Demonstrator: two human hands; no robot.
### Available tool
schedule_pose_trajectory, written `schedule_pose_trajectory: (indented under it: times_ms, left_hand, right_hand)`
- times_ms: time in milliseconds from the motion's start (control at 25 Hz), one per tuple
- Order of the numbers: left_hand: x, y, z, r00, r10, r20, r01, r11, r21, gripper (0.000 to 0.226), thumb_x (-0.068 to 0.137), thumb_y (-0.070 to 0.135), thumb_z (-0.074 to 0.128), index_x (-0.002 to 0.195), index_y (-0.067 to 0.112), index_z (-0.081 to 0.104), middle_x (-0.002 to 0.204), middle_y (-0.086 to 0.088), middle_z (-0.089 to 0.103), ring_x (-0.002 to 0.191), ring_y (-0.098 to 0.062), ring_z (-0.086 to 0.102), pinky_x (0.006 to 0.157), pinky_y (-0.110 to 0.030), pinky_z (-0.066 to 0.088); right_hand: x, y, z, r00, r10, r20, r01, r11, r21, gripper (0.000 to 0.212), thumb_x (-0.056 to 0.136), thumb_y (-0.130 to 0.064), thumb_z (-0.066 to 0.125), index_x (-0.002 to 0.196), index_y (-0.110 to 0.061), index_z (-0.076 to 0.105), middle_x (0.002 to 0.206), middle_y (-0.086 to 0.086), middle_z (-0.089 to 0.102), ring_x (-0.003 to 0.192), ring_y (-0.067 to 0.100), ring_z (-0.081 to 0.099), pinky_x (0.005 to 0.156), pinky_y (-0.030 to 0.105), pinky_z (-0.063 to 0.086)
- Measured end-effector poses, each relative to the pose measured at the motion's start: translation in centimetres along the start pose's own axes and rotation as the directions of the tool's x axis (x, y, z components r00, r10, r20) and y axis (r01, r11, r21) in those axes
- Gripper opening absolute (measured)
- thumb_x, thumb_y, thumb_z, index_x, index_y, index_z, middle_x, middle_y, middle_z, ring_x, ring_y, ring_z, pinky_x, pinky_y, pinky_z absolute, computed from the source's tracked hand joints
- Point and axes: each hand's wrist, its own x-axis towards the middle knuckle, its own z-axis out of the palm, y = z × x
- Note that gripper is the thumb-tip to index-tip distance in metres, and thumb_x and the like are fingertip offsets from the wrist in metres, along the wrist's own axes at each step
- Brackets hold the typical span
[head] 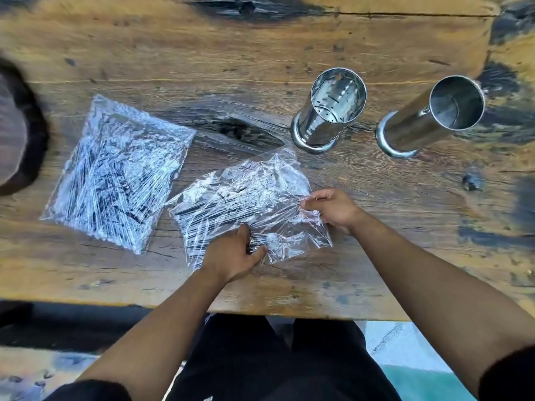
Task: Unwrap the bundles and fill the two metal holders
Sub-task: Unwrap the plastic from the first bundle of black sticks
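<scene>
At about nine o'clock of the wooden table (260,47), a dark round object (20,131) is cut off by the frame edge; what it is cannot be told. Just right of it, the first cling-film bundle (115,172) lies flat and fully wrapped, with thin dark sticks visible through the film. The second bundle (249,206) lies at the centre, near the first bundle but apart from it, its film loosened and puckered. At six o'clock of this bundle, the left hand (234,253) rests on the near edge, with fingers curled and seemingly pinching the film against the sticks. At three o'clock of the bundle, the right hand (330,208) is seen with fingertips closed on a gathered tuft of film, which is drawn taut toward the right. At one o'clock of the bundle stands the perforated metal holder (330,108), upright and empty; further right, at about two o'clock, stands the plain metal holder (431,117), likewise upright and empty.

The step in hand is judged to be the opening of the second bundle. It is best done if the sticks are pinned flat by the left hand while the film is peeled away low and steadily, so that the contents are not scattered toward the table edge. Tearing at a seam or a loose end is advised rather than stretching the film.
</scene>
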Motion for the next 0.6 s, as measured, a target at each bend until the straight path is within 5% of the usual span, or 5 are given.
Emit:
schedule_pose_trajectory:
  times_ms: [160,320,600]
  left_hand:
    - [0.0,-0.1,0.2,1.000,0.004,0.011,-0.004,1.000,-0.001,0.057,0.087,0.075,0.036,0.112,0.025,0.045,0.092,0.001,0.064,0.084,-0.025,0.062,0.065,-0.033,0.047]
    - [0.2,0.0,0.2,1.000,0.000,-0.004,0.000,1.000,0.006,0.055,0.086,0.077,0.035,0.103,0.026,0.045,0.087,0.003,0.061,0.076,-0.021,0.057,0.064,-0.034,0.051]
    - [0.4,-0.1,0.7,0.999,0.025,-0.029,-0.024,0.999,0.038,0.057,0.083,0.078,0.029,0.098,0.026,0.045,0.088,0.002,0.059,0.079,-0.021,0.055,0.061,-0.033,0.044]
  right_hand:
    - [0.0,0.2,0.3,0.994,-0.081,-0.079,0.055,0.954,-0.295,0.018,0.082,-0.011,0.078,0.066,-0.013,0.070,0.057,-0.004,0.066,0.043,0.001,0.053,0.043,0.019,0.041]
    - [-0.1,-0.1,1.7,0.986,-0.103,-0.128,0.028,0.874,-0.484,0.015,0.079,-0.013,0.077,0.083,-0.004,0.065,0.077,0.011,0.071,0.067,0.025,0.073,0.057,0.041,0.063]
    - [-0.8,0.5,5.5,0.877,-0.349,-0.330,-0.028,0.650,-0.760,0.039,0.084,-0.024,0.073,0.111,-0.010,0.049,0.077,0.002,0.062,0.067,0.024,0.062,0.062,0.033,0.052]
